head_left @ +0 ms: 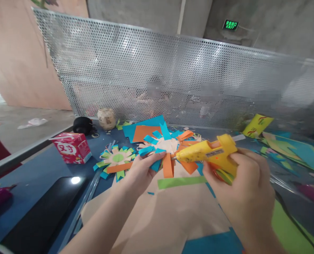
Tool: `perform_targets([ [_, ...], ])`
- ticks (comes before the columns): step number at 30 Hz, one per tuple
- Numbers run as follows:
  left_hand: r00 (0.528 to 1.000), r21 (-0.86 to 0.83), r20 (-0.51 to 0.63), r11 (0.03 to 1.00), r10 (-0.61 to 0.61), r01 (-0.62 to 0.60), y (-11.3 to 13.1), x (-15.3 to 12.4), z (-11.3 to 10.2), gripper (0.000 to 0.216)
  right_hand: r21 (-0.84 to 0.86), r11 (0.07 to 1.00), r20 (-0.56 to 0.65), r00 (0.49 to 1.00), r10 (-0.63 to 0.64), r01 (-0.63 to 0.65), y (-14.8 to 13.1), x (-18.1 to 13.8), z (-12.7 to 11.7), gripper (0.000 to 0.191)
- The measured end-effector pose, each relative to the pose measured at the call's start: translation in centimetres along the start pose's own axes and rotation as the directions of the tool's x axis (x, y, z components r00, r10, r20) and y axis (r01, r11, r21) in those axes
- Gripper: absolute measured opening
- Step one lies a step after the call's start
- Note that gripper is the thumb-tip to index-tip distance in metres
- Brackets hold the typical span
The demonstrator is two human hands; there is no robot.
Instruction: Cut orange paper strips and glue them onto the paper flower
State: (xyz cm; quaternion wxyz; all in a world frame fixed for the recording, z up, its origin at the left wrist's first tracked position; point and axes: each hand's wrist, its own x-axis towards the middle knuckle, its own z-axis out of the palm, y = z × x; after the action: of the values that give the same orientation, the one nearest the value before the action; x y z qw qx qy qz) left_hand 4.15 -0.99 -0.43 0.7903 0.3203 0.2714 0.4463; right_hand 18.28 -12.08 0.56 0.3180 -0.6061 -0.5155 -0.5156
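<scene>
In my right hand (pixel 248 180) is a yellow hot glue gun (pixel 207 152), its nozzle pointing left at a paper flower. My left hand (pixel 143 169) pinches the edge of that paper flower (pixel 167 145), which has a pale centre and blue and orange strip petals. The nozzle tip is close to an orange petal loop near the flower's lower edge; whether it touches, I cannot tell. A second paper flower (pixel 117 158), green, blue and cream, lies left of my left hand. Below the hands a green paper strip (pixel 182 182) rests on a large beige sheet (pixel 157 215).
A pink-red box (pixel 71 148), a black phone (pixel 46 215) and a ball of twine (pixel 106 118) are on the left. Blue and orange sheets (pixel 146 129) lie behind the flower. At right are a yellow roll (pixel 258 125) and paper scraps (pixel 291 151). A perforated metal panel (pixel 157 60) borders the table's back.
</scene>
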Motion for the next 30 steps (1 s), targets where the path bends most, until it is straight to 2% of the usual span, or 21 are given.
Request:
perform_targets([
  [9,1.000,0.014,0.001,1.000,-0.011,0.011,-0.11,-0.05,0.05,0.024,0.007,0.999,-0.008,0.999,0.046,-0.046,-0.07,0.08,0.20,0.034],
  [16,0.999,0.012,-0.043,1.000,-0.007,0.008,-0.15,0.03,0.16,0.025,0.032,0.999,-0.013,1.000,-0.011,0.012,0.03,0.20,0.01,0.030],
  [30,0.999,0.003,-0.048,1.000,0.009,-0.008,0.03,0.05,0.15,0.024,0.076,0.997,0.001,1.000,-0.023,0.022,0.07,0.24,-0.24,0.026],
])
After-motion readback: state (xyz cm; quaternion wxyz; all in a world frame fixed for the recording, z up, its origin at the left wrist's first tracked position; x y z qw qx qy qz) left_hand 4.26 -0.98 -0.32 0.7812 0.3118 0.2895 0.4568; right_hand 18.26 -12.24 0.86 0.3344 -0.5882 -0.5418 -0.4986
